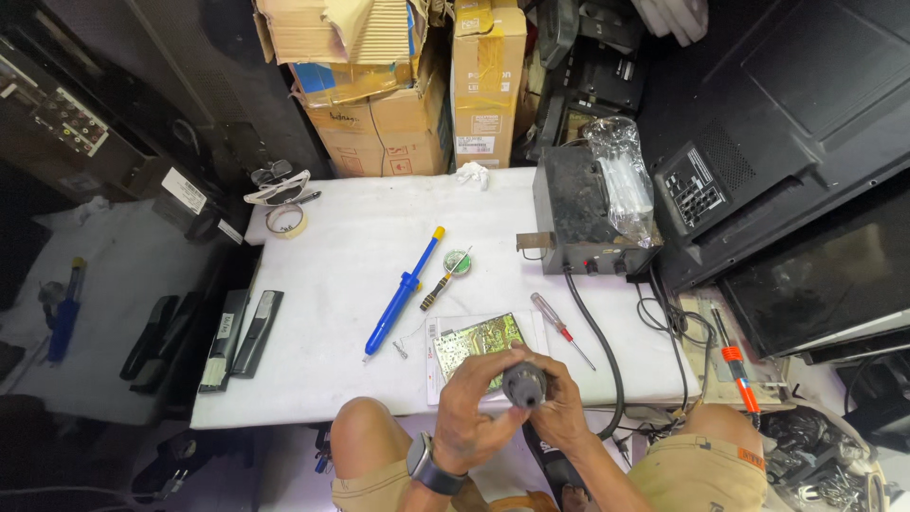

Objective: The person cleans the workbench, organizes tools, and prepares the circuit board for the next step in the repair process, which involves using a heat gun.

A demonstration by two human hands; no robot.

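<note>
— Two hands met at six o'clock, just over the table edge. What did they hold?
— The left hand (471, 403) and right hand (557, 403) both wrapped a dark cylindrical tool (524, 382), fingers closed tight around it.
— And just past them?
— A green circuit board (479, 341) lay on the white table (332, 275), touching the knuckles; a red-handled screwdriver (559, 327) sat at its three o'clock.
— Farther out?
— At eleven o'clock lay a blue desoldering pump (403, 294), with a solder reel (458, 263) beside it. At one o'clock stood a grey station box (578, 213); cardboard boxes (408, 104) were stacked at twelve.
</note>
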